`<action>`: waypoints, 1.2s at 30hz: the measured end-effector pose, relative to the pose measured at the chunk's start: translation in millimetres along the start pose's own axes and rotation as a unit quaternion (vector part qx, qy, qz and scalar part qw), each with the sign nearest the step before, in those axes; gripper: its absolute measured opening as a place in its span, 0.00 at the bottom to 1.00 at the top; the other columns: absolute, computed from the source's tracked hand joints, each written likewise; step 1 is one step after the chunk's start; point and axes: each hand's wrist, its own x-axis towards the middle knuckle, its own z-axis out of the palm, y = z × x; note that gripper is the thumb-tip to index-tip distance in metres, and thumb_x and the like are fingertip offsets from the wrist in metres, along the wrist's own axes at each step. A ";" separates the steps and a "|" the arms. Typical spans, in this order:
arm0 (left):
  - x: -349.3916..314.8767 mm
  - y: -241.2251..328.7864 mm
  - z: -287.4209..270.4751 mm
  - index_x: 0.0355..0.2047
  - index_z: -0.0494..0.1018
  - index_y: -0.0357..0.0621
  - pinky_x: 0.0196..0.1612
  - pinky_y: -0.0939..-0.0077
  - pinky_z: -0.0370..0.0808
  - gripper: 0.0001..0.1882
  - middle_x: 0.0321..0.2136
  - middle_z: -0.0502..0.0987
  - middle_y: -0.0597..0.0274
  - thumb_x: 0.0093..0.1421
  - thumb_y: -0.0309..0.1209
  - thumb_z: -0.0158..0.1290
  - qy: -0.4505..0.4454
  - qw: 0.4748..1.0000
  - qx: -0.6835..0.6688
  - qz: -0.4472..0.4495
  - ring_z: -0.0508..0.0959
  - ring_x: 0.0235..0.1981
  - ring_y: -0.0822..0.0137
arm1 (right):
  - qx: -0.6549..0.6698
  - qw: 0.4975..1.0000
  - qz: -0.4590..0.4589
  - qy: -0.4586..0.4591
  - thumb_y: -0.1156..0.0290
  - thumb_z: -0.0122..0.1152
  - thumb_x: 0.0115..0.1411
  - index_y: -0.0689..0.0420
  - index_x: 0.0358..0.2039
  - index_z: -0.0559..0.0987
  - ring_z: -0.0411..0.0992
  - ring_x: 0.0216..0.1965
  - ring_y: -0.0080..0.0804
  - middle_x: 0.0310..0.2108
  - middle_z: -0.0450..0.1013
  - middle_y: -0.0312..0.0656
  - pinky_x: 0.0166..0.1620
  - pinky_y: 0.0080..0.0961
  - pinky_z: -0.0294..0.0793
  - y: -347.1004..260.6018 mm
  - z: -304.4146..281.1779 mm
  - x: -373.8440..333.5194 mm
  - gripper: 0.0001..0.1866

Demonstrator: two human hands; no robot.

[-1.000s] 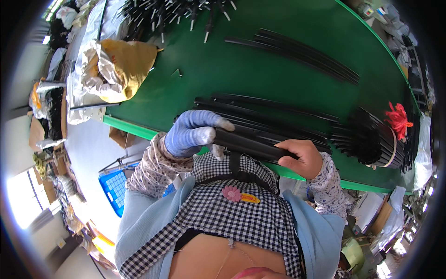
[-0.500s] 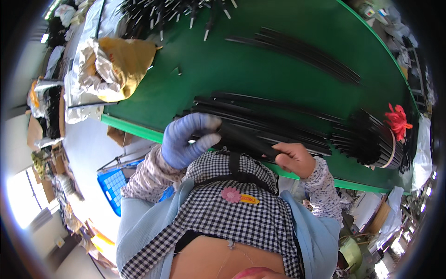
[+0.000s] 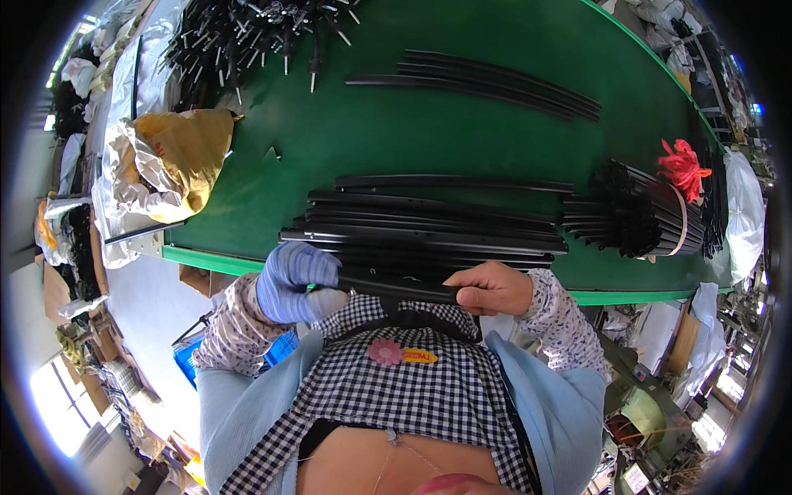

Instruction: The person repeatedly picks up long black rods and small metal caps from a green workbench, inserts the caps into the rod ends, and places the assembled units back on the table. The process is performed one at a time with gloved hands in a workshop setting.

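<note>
A short, dark black tube (image 3: pixel 399 287) is held level across my body, just in front of the checked apron and over the table's near edge. My left hand (image 3: pixel 295 282), in a pale blue striped glove, is closed at the tube's left end, thumb and fingers pinched there. Whether a small part sits between those fingertips is too small to tell. My bare right hand (image 3: pixel 497 289) grips the right end, thumb on the near side. Right beyond both hands lies a row of long black tubes (image 3: pixel 429 216), roughly parallel to the tube I hold.
Several more black tubes (image 3: pixel 495 82) lie farther back on the green table (image 3: pixel 305 148). At right is a banded bundle of black tubes (image 3: pixel 643 210) beside a red ribbon bunch (image 3: pixel 685 171). A yellow-and-white sack (image 3: pixel 177 165) stands left, below a heap of black rods with pale tips (image 3: pixel 256 37).
The held tube has gone from slanted to nearly level and come nearer my body. My left hand's fingers have closed in at its end. The whole view has shifted slightly.
</note>
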 end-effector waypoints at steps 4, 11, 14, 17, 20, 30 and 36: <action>2.2 -6.6 -3.9 0.35 0.78 0.29 0.37 0.72 0.74 0.09 0.32 0.81 0.53 0.56 0.24 0.61 0.031 0.987 -0.129 -0.087 0.79 0.33 0.66 | -0.052 0.998 0.031 0.029 0.51 0.51 0.68 0.65 0.51 0.74 0.65 0.22 0.15 0.21 0.69 0.32 0.29 0.18 0.70 -9.1 -6.1 9.2 0.27; -1.9 3.0 -66.7 0.35 0.78 0.34 0.42 0.68 0.75 0.10 0.30 0.78 0.58 0.58 0.29 0.59 0.434 0.891 0.135 -0.001 0.76 0.32 0.66 | -0.469 0.807 -0.197 0.299 0.54 0.55 0.64 0.55 0.50 0.77 0.76 0.33 0.38 0.37 0.78 0.45 0.39 0.29 0.76 -12.6 -68.9 46.7 0.21; -32.0 1.1 -189.6 0.45 0.77 0.33 0.44 0.76 0.74 0.15 0.39 0.80 0.55 0.62 0.31 0.55 0.650 0.689 0.317 0.040 0.78 0.38 0.69 | -0.524 0.774 -0.101 0.340 0.52 0.56 0.62 0.47 0.50 0.78 0.74 0.29 0.37 0.31 0.74 0.41 0.37 0.31 0.76 -16.5 -71.0 65.2 0.20; -129.0 11.1 -334.9 0.47 0.76 0.38 0.46 0.72 0.73 0.19 0.42 0.80 0.54 0.61 0.38 0.56 0.528 0.601 0.588 -0.117 0.78 0.41 0.66 | -0.601 0.725 -0.086 0.324 0.52 0.58 0.60 0.43 0.49 0.79 0.74 0.30 0.35 0.29 0.73 0.39 0.35 0.32 0.76 1.7 -73.2 110.4 0.19; -157.7 -5.0 -402.4 0.48 0.76 0.39 0.47 0.72 0.73 0.19 0.42 0.80 0.55 0.61 0.37 0.56 0.428 0.556 0.654 -0.282 0.78 0.41 0.66 | -0.630 0.673 -0.101 0.373 0.54 0.60 0.58 0.41 0.47 0.80 0.72 0.40 0.35 0.36 0.72 0.39 0.37 0.33 0.76 35.7 -77.4 137.1 0.17; -155.1 -18.6 -443.1 0.51 0.73 0.39 0.48 0.72 0.73 0.20 0.42 0.80 0.55 0.61 0.35 0.55 0.389 0.528 0.629 -0.417 0.78 0.41 0.66 | -0.578 0.650 -0.050 0.491 0.48 0.61 0.57 0.47 0.44 0.80 0.67 0.49 0.37 0.42 0.70 0.39 0.53 0.45 0.66 59.5 -82.0 131.3 0.20; -143.6 -18.9 -446.4 0.53 0.71 0.40 0.48 0.72 0.73 0.21 0.43 0.80 0.56 0.61 0.34 0.54 0.381 0.532 0.633 -0.414 0.77 0.42 0.66 | -0.576 0.638 0.032 0.511 0.46 0.60 0.57 0.50 0.41 0.79 0.65 0.49 0.35 0.43 0.69 0.39 0.49 0.41 0.66 46.4 -52.7 143.3 0.22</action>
